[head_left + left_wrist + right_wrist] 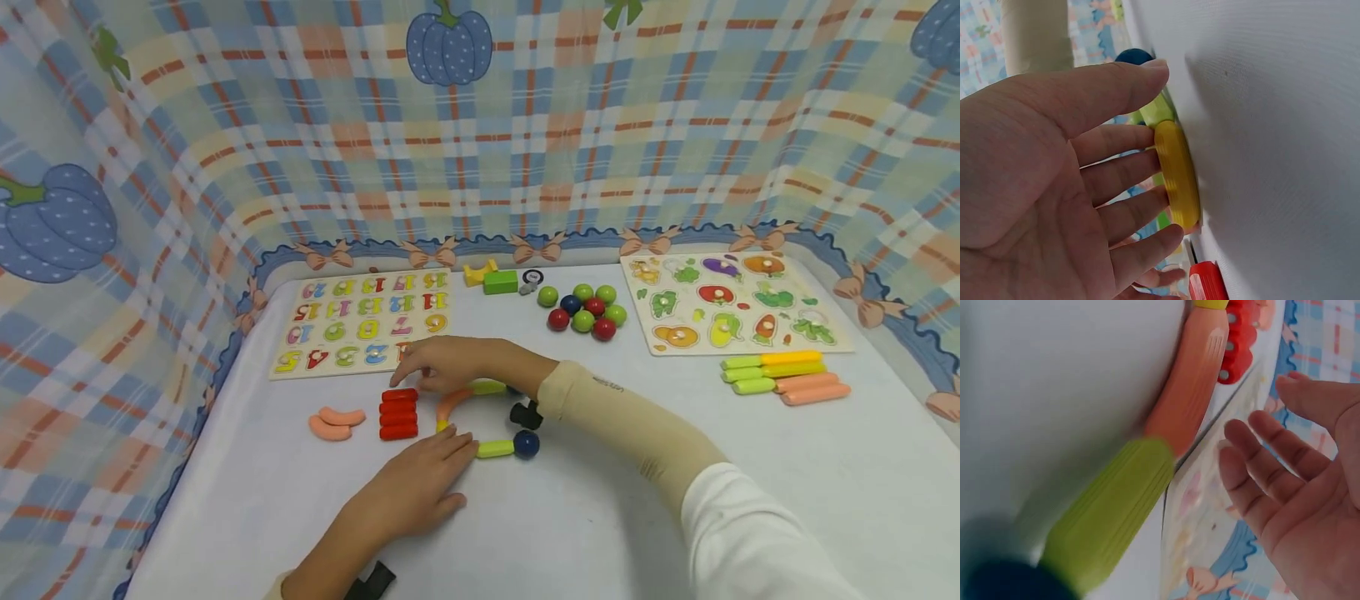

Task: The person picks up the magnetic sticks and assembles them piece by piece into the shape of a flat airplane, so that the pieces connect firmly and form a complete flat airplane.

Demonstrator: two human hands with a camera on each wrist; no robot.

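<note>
A joined chain of toy rods curves between the hands. It has a yellow rod [1179,175], a curved salmon rod [1190,381], an upper green rod [1110,512] and a lower green rod [496,449] with a navy ball [527,444] at its end. My left hand [420,483] lays nearly straight fingertips against the yellow rod. Beyond the chain, my right hand [444,362] hovers with loosely bent fingers and nothing in it, its fingertips near several red rods [398,421]. The right wrist view shows a gap between those fingers and the salmon rod.
Two curved salmon rods [333,422] lie left of the red ones. A number puzzle board [360,321] and a vegetable puzzle board [738,304] stand behind. Between them are loose balls [583,321] and a green block [500,282]. Several two-colour rods [787,373] lie at right.
</note>
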